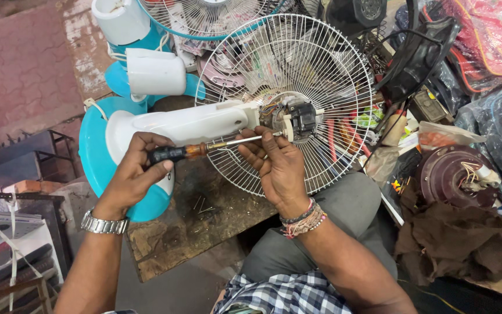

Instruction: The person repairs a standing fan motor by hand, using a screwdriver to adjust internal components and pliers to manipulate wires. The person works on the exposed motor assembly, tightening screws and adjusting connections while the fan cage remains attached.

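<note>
Fan on bench, both hands on screwdriver

Bench (204, 232) is carrying the work: worn wooden top, dark stains, a few loose screws or nails lying near the middle. Table fan (193, 122) is lying on its side across it, white neck running left to right, teal round base (91, 151) hanging off the left edge. Rear wire grille (321, 70) is standing on edge at the right end of the neck, blades off. Exposed motor (297, 116) is sitting at the grille centre, black body, copper windings and coloured wires showing.

Left hand (137, 168) is gripping the screwdriver (204, 148) by its black and amber handle, fingers wrapped tight, metal watch on the wrist. Right hand (277, 166) is cupping under the steel shaft, fingertips pinching it just short of the motor, thread bands on the wrist. Screwdriver is lying almost level, just below the fan neck, tip pointing right into the motor housing; can't tell whether the tip is seated in a screw.

Second fan (146, 64), white and teal, is standing behind the first. Brown motor housing (454, 174) is sitting to the right on a dark brown cloth (460, 244), well apart from the hands.
</note>
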